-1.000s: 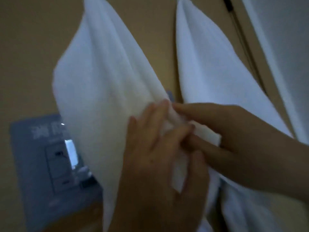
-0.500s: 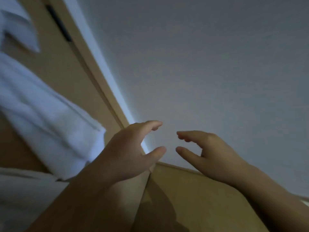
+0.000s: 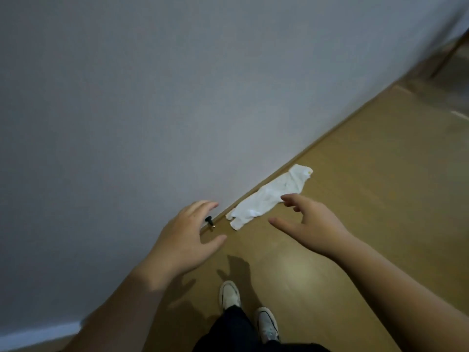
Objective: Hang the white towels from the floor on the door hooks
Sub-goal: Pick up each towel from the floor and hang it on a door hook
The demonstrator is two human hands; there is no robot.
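Observation:
One white towel [image 3: 269, 198] lies crumpled on the tan floor against the foot of the wall, stretched along the skirting. My right hand [image 3: 308, 224] hovers in the air in front of it, fingers spread and empty, partly overlapping the towel's near edge in the view. My left hand [image 3: 187, 237] is held out beside it to the left, also open and empty. The door, its hooks and the hung towels are out of view.
A plain grey wall [image 3: 177, 97] fills the left and top. A small black door stop [image 3: 209, 221] sticks out near the skirting by my left hand. My two white shoes [image 3: 229, 297] stand on the floor [image 3: 368, 186] below. A doorway edge shows at the far top right.
Both hands have let go of the towel hanging on the door. The view has swung right and down from the door to the floor, where a towel now shows.

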